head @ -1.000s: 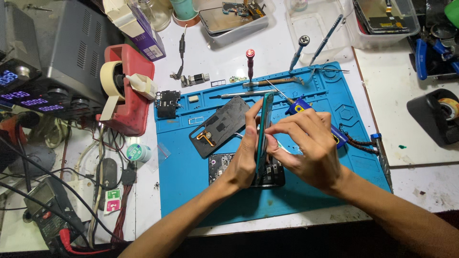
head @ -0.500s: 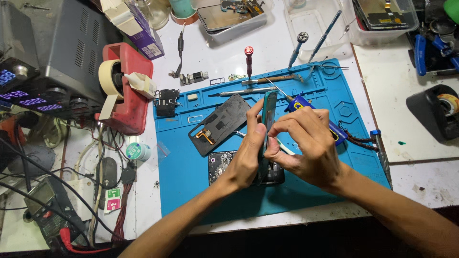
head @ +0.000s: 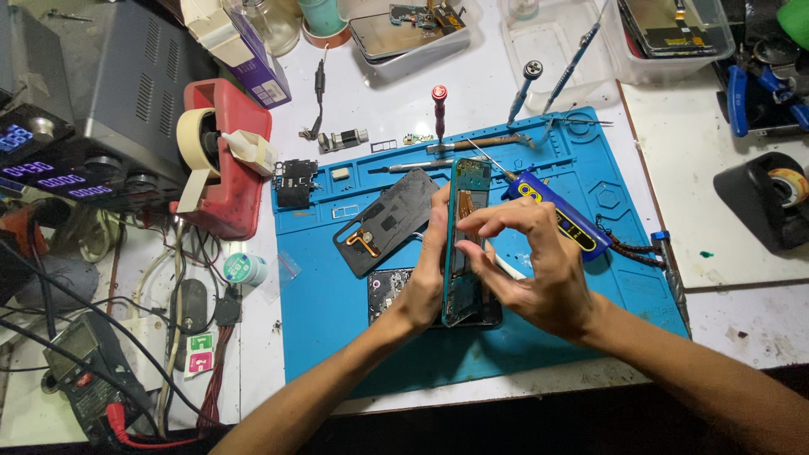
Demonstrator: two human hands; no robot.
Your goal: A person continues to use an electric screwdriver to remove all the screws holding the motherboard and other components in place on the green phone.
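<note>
Opened phone frame (head: 466,244) held on edge over the blue mat (head: 337,337), left hand (head: 425,282) fingers gripping its side, right hand (head: 539,270) fingers pinched at its internals; back cover (head: 388,221) already off, reassembly judged outstanding.

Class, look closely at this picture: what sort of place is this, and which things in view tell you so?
Most likely a phone repair bench. Both hands hold an opened phone on edge over a blue work mat; a detached back cover, a red-capped precision screwdriver and a bench power supply lie around.
</note>
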